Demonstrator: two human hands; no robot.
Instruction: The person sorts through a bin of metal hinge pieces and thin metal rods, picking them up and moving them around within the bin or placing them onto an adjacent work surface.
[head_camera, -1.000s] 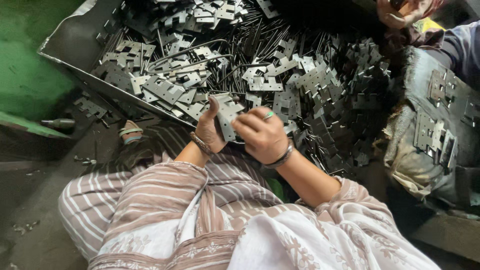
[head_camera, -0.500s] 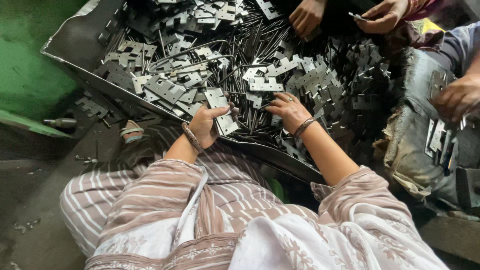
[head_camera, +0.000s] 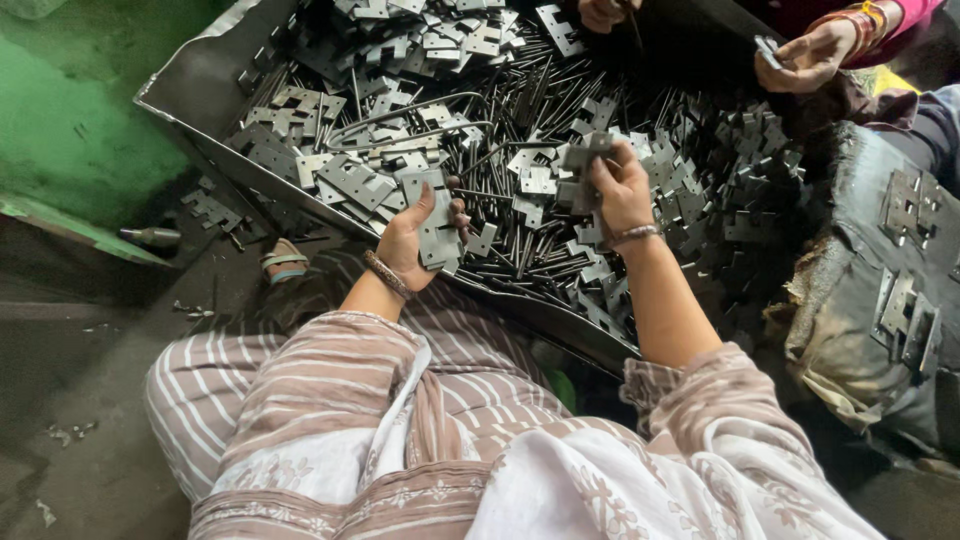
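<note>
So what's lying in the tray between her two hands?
In the head view, loose dark metal pins and small flat hinge plates fill the stretch between the left hand, which holds a hinge plate, and the right hand.

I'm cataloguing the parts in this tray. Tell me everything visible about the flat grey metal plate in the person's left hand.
The flat grey metal plate is a dull, stamped hinge-like leaf, roughly rectangular with notched edges; small holes are hard to make out. It is held upright against the palm of the left hand, thumb on its left edge and fingertips around its right. It sits just above the near rim of the dark metal tray, over the heap of similar plates and thin rods.
</note>
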